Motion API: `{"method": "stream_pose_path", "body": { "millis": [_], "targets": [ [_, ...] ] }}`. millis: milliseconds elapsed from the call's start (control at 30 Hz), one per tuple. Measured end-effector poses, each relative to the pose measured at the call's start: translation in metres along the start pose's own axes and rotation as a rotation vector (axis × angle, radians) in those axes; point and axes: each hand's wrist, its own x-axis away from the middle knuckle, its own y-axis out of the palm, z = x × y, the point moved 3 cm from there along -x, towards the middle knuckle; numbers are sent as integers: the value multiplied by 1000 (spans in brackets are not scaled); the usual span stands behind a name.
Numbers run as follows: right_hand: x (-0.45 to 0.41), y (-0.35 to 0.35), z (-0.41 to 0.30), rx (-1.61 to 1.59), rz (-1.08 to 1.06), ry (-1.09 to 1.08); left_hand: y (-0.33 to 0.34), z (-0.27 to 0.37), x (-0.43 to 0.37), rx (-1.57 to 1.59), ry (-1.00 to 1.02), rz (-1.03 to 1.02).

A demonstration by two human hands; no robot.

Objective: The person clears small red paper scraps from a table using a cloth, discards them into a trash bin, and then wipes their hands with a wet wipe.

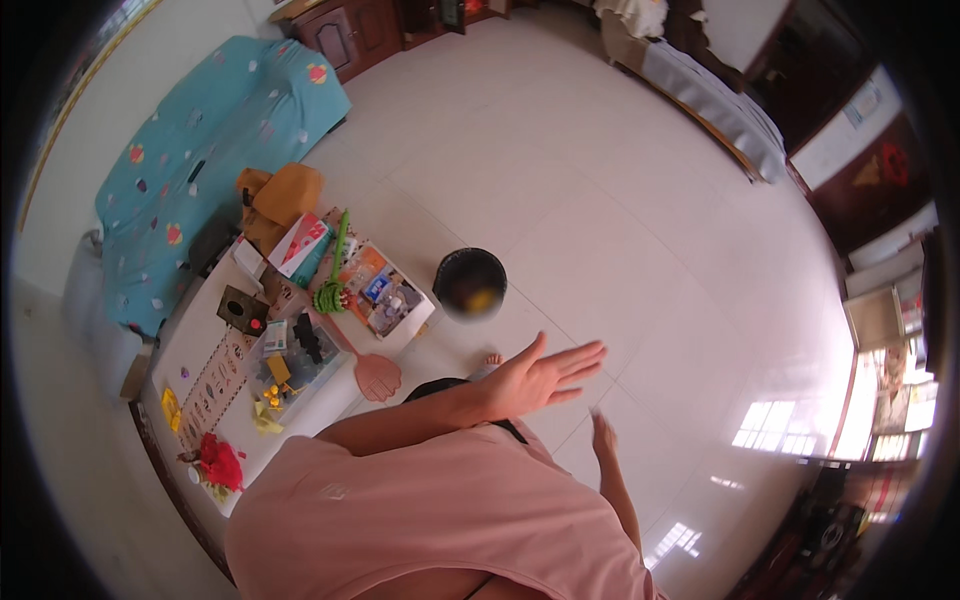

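My left hand point(544, 379) is held out over the tiled floor with its fingers apart and nothing in it. Lower and to the right, my right hand point(603, 435) hangs beside my body, seen edge-on and partly blurred; I make out nothing in it, but its fingers are hard to tell apart. A black bin point(469, 281) stands on the floor in front of me, with something dark and yellow inside, too blurred to name. Left of my left hand, a pink fly swatter point(378, 376) sticks out past the edge of the long table point(330, 424). Neither hand touches these things.
On the table are a clear plastic box point(319, 375) with small items, a tissue box point(304, 244), a camouflage-coloured box point(241, 309) and a red cloth-like item point(220, 461). Behind stands a sofa under a teal cover point(217, 142). A grey-covered seat point(705, 86) lies at the upper right.
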Motion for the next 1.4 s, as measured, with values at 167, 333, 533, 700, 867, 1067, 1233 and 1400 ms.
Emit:
{"method": "stream_pose_path", "body": {
  "millis": [167,333,533,700,867,1067,1233,1400],
  "targets": [
    [33,-11,146,-180,-255,505,-93,103,-54,-167,166,148],
    [-48,-74,102,-358,-205,608,-182,135,-98,-203,32,307],
    [-202,-127,26,-372,-273,458,-439,155,-118,-795,106,681],
    [-360,-240,-7,-360,-197,350,-571,199,14,-1607,785,1455],
    [-637,-348,-96,-472,47,30,-586,52,173,-1234,-667,1891],
    [-834,-314,-454,-354,-140,-451,-519,26,28,251,-9,1973],
    [-809,-164,-742,-77,-527,-913,-506,85,24,460,99,2038],
    [-841,-4,-833,-90,-859,-906,-563,109,84,375,230,2049]
  ]
}}
